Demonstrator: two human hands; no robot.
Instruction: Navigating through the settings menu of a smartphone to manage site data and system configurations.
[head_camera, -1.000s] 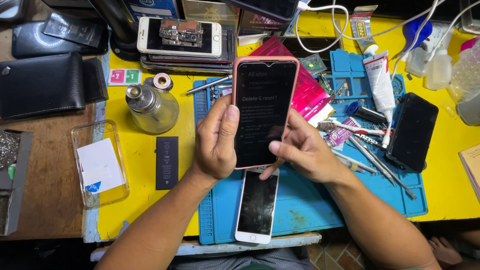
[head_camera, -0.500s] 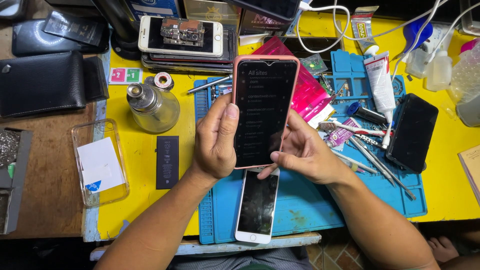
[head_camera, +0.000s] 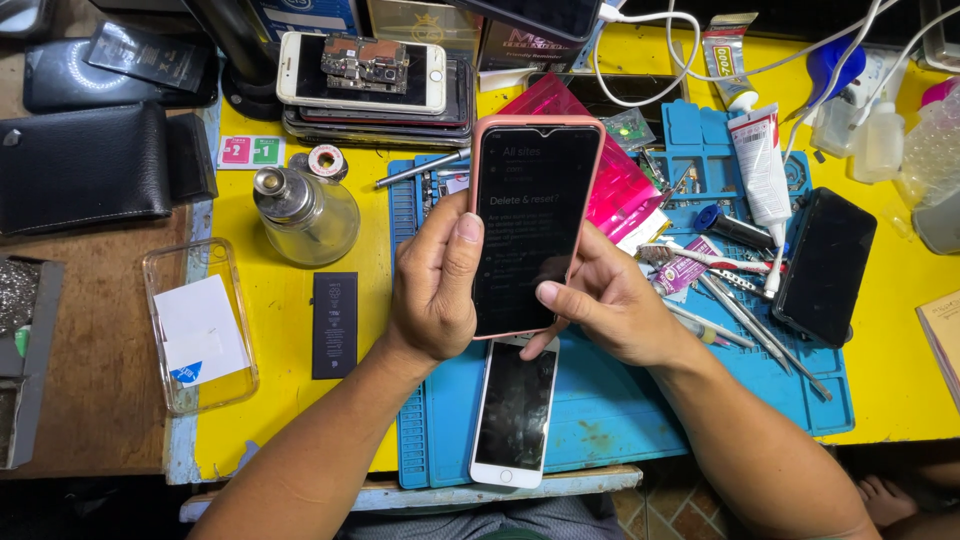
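Gripping a phone (head_camera: 532, 228) in a pink case above the blue mat (head_camera: 610, 420), the left hand (head_camera: 435, 285) closes its fingers round the edge while the right hand (head_camera: 600, 300) supports it, thumb on the glass. Slim, stiff and smooth, it looks fragile; the rubbery sides seem safest. A white phone (head_camera: 515, 410) lies below.

Pink-cased smartphone (head_camera: 535, 225), screen lit, upright above blue mat (head_camera: 620, 410).

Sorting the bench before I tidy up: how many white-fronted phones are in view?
2. One white phone lies screen-up on the blue mat, below the hands. The other tops the stack at the back, parts lying on it. More may be hidden in that stack.
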